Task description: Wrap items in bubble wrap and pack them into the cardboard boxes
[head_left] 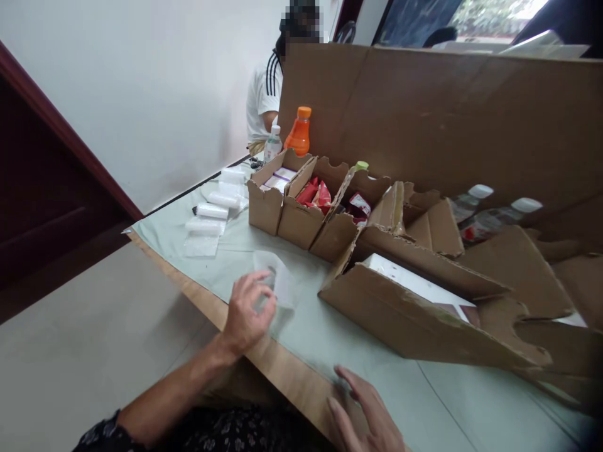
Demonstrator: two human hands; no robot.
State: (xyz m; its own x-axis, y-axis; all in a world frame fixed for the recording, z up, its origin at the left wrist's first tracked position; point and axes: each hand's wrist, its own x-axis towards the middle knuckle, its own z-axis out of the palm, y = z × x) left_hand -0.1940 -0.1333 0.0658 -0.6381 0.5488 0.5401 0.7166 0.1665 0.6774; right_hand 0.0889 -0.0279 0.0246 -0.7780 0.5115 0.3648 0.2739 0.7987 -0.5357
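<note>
My left hand (247,311) is over the table's near edge, thumb and forefinger curled together at a small translucent plastic bag (284,282). The fingertips appear to pinch the bag's near side, and they partly cover it. Lower in view, my right hand (370,411) hovers at the table edge, thumb and fingers apart and holding nothing. Beyond the left hand, several clear plastic bags or rolls (207,220) lie in an overlapping row on the pale green tablecloth (311,339).
Cardboard bins stand in a row: one with white-and-purple boxes (277,181), others with red packets (315,193). A long carton (424,320) holds a white box. Behind are an orange bottle (298,135), clear bottles and a tall cardboard panel (447,119). A person in white (264,94) sits beyond.
</note>
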